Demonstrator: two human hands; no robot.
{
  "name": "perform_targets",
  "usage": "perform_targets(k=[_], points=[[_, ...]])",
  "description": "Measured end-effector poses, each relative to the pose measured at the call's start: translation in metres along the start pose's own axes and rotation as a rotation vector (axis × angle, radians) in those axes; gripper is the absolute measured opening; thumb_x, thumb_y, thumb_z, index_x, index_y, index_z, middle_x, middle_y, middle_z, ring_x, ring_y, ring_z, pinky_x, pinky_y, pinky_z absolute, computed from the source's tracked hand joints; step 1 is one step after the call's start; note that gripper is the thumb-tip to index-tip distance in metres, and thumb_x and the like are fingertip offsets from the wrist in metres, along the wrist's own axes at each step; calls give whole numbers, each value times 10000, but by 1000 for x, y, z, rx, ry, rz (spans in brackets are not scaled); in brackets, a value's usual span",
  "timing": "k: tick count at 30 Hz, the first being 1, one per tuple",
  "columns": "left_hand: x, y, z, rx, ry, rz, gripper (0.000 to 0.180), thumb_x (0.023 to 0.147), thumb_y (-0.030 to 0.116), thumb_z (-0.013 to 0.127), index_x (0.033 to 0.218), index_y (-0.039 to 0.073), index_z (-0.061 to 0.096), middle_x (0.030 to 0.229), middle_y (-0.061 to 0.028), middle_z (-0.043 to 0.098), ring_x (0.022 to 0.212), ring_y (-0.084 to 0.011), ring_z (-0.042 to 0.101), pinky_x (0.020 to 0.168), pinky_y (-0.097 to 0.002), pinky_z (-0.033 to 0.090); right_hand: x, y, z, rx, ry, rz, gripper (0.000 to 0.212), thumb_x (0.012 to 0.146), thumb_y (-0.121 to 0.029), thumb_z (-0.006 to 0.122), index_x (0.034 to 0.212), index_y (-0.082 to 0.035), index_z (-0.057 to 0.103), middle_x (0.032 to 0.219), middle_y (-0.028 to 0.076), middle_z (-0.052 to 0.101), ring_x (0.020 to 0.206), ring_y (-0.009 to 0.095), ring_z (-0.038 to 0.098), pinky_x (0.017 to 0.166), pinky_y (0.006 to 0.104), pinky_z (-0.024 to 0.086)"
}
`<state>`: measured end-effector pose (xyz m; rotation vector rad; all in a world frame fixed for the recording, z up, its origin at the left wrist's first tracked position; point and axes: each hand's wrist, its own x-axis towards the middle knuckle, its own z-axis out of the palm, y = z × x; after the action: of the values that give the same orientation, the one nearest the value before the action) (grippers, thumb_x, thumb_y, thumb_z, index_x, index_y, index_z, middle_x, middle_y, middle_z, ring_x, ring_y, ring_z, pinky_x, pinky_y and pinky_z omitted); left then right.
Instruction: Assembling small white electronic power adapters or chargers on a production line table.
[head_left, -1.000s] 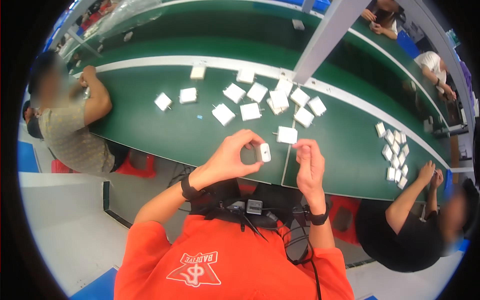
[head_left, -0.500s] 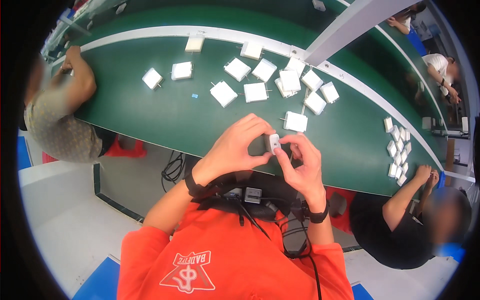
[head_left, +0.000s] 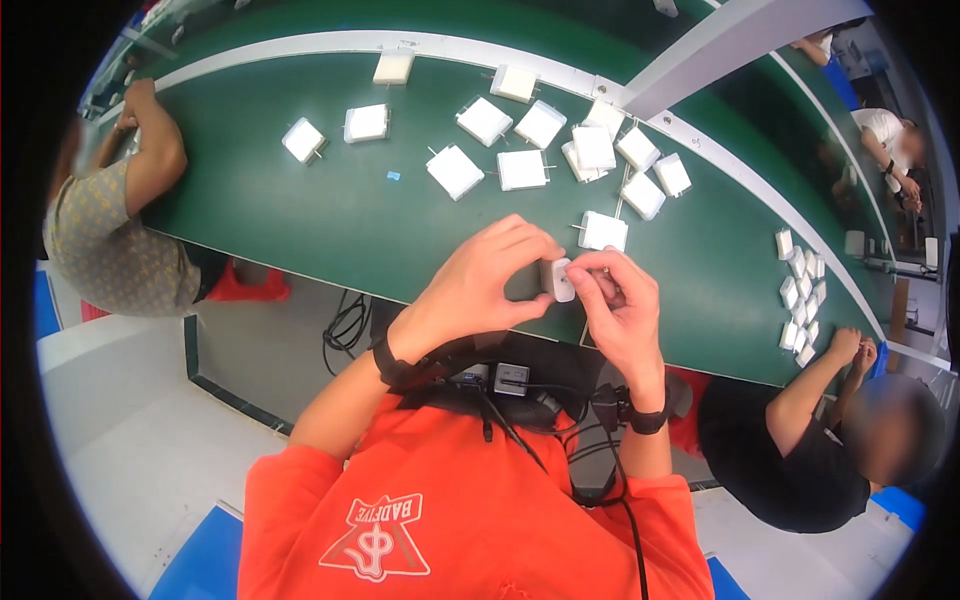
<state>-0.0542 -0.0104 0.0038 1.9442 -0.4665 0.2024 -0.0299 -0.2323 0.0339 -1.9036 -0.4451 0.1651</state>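
Note:
In front of my chest, over the near edge of the green table, I hold a small white power adapter with its narrow end face turned up toward me. My left hand is closed around it, thumb below and fingers above. The thumb and forefinger of my right hand are pinched together against that end face; whatever lies between them is too small to make out. Just beyond my hands lies another white adapter with a thin metal prong at its side.
Several more white adapters lie loosely across the green table, some stacked. A small blue scrap lies among them. A grey post rises at the back. Co-workers sit left and right, with an adapter cluster beside the right one.
Both hands and the adapter have shifted slightly right. My right thumb and forefinger have come together at the end face, partly covering it. The view has also shifted a little.

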Motion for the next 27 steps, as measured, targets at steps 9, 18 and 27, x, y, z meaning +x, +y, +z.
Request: perform_targets(k=[9, 18, 27], points=[[-2, -3, -1, -14, -8, 25, 431, 763, 25, 878, 1170, 30, 738, 1185, -67, 774, 1042, -307, 684, 921, -409, 579, 16, -16, 3, -90, 23, -62, 98, 968, -30, 836, 1025, -24, 755, 767, -2, 515, 621, 93, 364, 561, 312, 299], [-1, -1, -2, -9, -18, 16, 457, 768, 27, 883, 1203, 37, 745, 1209, -71, 784, 1055, -308, 699, 938, -420, 581, 4, -21, -4, -178, -36, -175, 160, 896, -14, 851, 1030, -50, 771, 792, 1, 614, 587, 97, 408, 543, 297, 308], [-1, 0, -2, -16, -31, -18, 476, 764, 27, 878, 1223, 46, 753, 1242, -55, 796, 1085, -287, 710, 954, -414, 592, -3, -7, -12, 54, 17, 189, 117, 941, -5, 846, 1037, -29, 783, 696, -109, 344, 630, 13, 282, 565, 256, 221]])
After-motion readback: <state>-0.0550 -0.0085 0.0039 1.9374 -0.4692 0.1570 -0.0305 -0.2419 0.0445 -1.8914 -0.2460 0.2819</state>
